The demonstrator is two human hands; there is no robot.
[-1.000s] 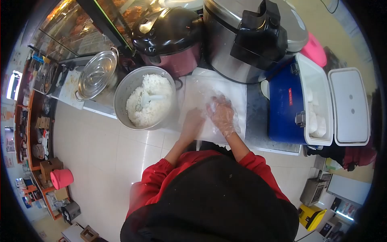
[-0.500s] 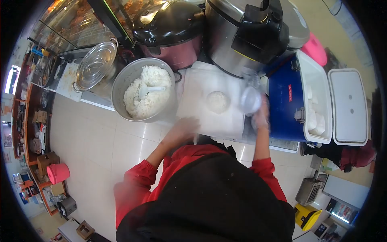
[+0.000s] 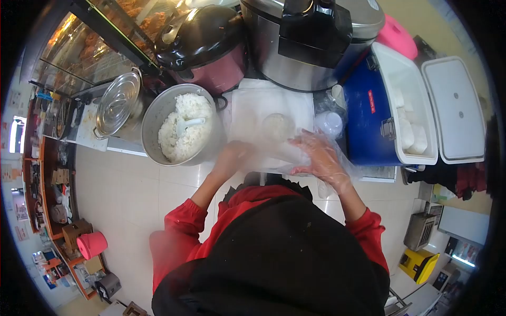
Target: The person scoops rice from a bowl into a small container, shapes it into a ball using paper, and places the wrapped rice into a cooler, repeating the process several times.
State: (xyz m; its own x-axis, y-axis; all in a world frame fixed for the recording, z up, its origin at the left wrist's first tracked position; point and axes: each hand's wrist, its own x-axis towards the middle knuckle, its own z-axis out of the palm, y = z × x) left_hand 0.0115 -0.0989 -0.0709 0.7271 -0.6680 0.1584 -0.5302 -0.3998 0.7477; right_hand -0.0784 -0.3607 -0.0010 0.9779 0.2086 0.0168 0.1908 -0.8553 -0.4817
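A stack of white paper sheets (image 3: 251,105) lies on the counter with a round portion of rice (image 3: 278,127) on it. My left hand (image 3: 235,158) is at the near left edge of the sheets, its fingers smeared by motion. My right hand (image 3: 318,159), in a clear plastic glove, reaches over the near right edge with its fingers spread. A translucent round cup (image 3: 329,125) stands just beyond it, out of its grasp. To the left, a metal pot (image 3: 149,124) holds white rice (image 3: 182,148) and a white scoop (image 3: 191,122).
Behind the sheets are a pink and black rice cooker (image 3: 216,71) and a large steel cooker (image 3: 271,58). At right stands an open blue cooler (image 3: 363,118) with white packs inside. A lidded steel pot (image 3: 117,104) is at left.
My right hand has let go of the translucent cup and moved left and nearer, to the sheets. The view has shifted slightly. My left hand stays by the near left edge.
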